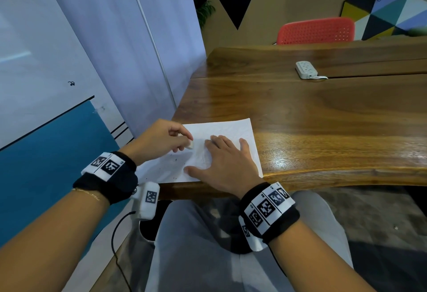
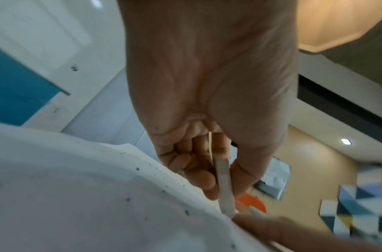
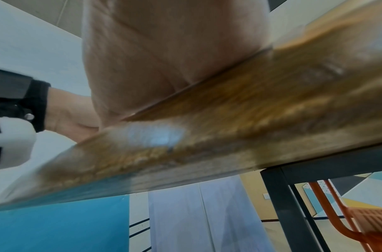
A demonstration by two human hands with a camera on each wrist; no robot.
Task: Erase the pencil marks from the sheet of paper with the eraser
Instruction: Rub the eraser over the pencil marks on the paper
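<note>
Wooden counter [image 1: 323, 118] near its front edge carries the sheet of paper [image 1: 233, 130], dotted with dark crumbs. On it the right hand [image 1: 225, 164] lies flat, fingers spread wide, pressing the sheet down. Just beside it the left hand [image 1: 159, 138] pinches the white eraser [image 1: 190, 145] — its tip on the paper. Farther back lies a power strip [image 1: 306, 69], then a red chair [image 1: 316, 30].

Sheet of paper [image 1: 221, 130] on near left corner of table [image 1: 323, 116]. Right hand [image 1: 225, 164] flat on sheet, right part. Left hand [image 1: 159, 139] over left part, eraser [image 1: 190, 145] between fingers, touching sheet. Power strip [image 1: 306, 69] far behind, well apart. Chair [image 1: 316, 30] behind table.
</note>
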